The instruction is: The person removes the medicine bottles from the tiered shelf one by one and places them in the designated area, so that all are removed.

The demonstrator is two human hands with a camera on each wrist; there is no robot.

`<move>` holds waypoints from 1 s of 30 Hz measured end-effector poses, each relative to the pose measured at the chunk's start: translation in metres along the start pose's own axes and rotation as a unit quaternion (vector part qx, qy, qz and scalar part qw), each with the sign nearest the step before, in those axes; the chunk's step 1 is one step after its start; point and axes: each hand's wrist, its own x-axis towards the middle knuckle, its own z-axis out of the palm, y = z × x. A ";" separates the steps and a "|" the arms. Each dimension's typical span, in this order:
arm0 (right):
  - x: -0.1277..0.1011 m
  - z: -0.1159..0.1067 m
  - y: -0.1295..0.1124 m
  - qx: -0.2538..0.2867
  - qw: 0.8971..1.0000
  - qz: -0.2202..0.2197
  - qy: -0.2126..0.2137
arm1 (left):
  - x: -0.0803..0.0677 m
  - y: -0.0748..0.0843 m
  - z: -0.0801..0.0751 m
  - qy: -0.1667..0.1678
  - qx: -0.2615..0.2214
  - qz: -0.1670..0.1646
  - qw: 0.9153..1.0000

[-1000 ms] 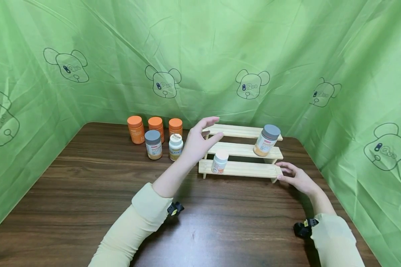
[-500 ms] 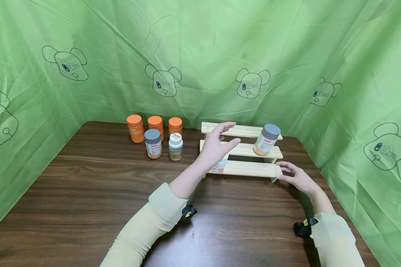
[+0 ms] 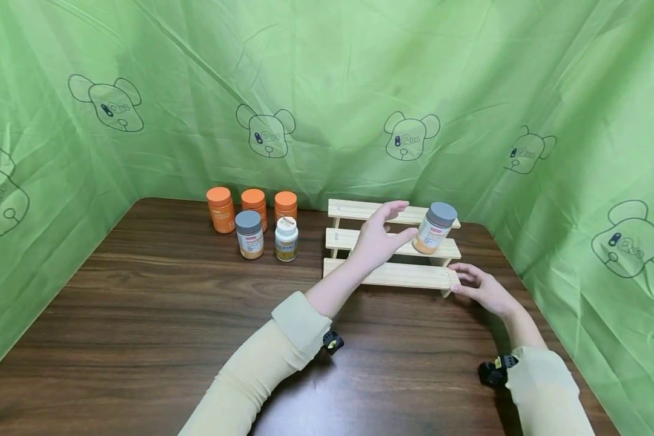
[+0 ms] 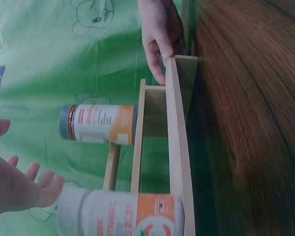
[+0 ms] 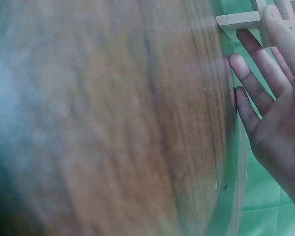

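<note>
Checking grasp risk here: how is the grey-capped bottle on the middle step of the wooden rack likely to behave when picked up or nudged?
The grey-capped bottle looks like rigid plastic, so probably stiff and not fragile. It stands upright on a narrow step of the wooden rack, taller than wide, so a sideways nudge may tip it; being round, it would then likely roll. The open left hand is close beside it.

Three orange bottles stand behind a grey-capped bottle and white-capped bottle on the surface.
</note>
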 end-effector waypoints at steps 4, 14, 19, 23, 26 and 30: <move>0.000 0.000 0.002 0.003 1.000 -0.001 -0.001 | 0.006 -0.003 0.011 -0.010 0.000 -0.011 1.000; 0.001 0.001 0.006 0.005 1.000 -0.012 -0.005 | 0.017 -0.013 0.035 -0.020 0.028 -0.036 0.999; 0.001 0.000 0.004 0.005 1.000 -0.012 -0.005 | 0.027 -0.018 0.044 -0.021 0.036 -0.027 0.999; 0.001 0.000 0.001 0.004 1.000 -0.006 -0.001 | 0.034 -0.021 0.052 -0.024 0.039 -0.014 0.999; 0.002 0.001 0.001 0.003 1.000 -0.003 0.000 | 0.038 -0.023 0.057 -0.025 0.038 -0.013 0.999; 0.001 0.000 0.000 0.005 1.000 -0.006 -0.002 | 0.041 -0.024 0.061 -0.030 0.042 -0.012 0.999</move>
